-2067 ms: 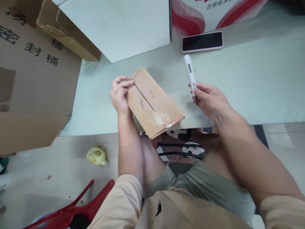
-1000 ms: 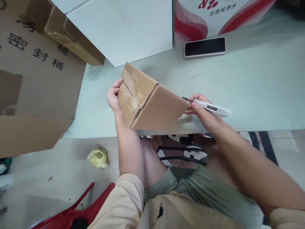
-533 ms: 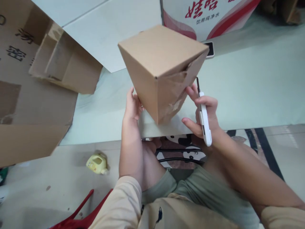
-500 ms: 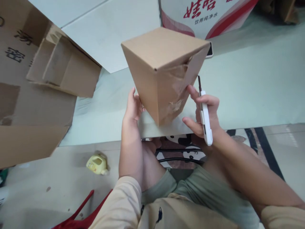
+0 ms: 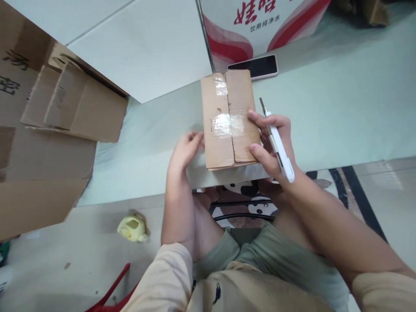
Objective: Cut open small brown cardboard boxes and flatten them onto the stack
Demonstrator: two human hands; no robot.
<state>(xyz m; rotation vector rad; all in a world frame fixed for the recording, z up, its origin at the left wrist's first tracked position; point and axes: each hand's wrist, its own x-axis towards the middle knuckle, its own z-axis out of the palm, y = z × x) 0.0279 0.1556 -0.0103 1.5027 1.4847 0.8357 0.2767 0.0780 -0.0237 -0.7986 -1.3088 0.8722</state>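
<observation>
A brown cardboard box (image 5: 217,147) lies on the pale green table cover, its top showing two flaps, a seam between them and strips of clear tape. My right hand (image 5: 276,141) has a white utility knife (image 5: 278,149) tucked in it, with the metal blade tip pointing up and away from me. The thumb and index finger of that hand touch the box's right side. At the box's left side is my left hand (image 5: 186,149), slightly blurred, with bent fingers reaching its edge and no object in the palm. Its fingertips are partly hidden.
Behind the box lies a phone (image 5: 260,67), in front of a white and red carton (image 5: 227,37). A large white box (image 5: 143,52) stands back left, and an opened cardboard carton (image 5: 48,156) is at far left. On the floor sits a yellow bottle (image 5: 131,228).
The box has been tipped and turned, so its taped flap side now faces up instead of a plain side. My right hand moved slightly left with the utility knife. More of the phone shows.
</observation>
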